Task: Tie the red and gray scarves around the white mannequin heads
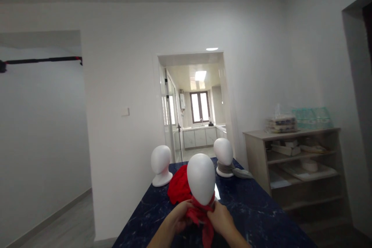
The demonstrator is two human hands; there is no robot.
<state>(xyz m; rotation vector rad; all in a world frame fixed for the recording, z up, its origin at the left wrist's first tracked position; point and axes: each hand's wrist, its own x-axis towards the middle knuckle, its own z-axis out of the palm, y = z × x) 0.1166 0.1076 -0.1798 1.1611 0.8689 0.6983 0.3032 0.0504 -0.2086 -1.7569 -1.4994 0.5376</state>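
Note:
A white mannequin head point(201, 178) stands upright close in front of me on the dark blue marbled table point(247, 209). Around its neck goes a red scarf point(207, 232), whose loose end hangs down at the front. My left hand point(181, 214) is closed on the scarf at the left of the neck. On the other side, my right hand point(219, 217) grips it too. Some fingertips are hidden by the cloth. Behind the head, to the left, lies a heap of red cloth point(178, 186).
A bare white mannequin head point(161, 164) stands at the table's left edge. Another head point(223, 152), at the back right, wears a grey scarf point(242, 173) round its neck. To the right is a shelf unit point(255, 135) holding packages and trays. Beyond the table, a doorway opens into a kitchen.

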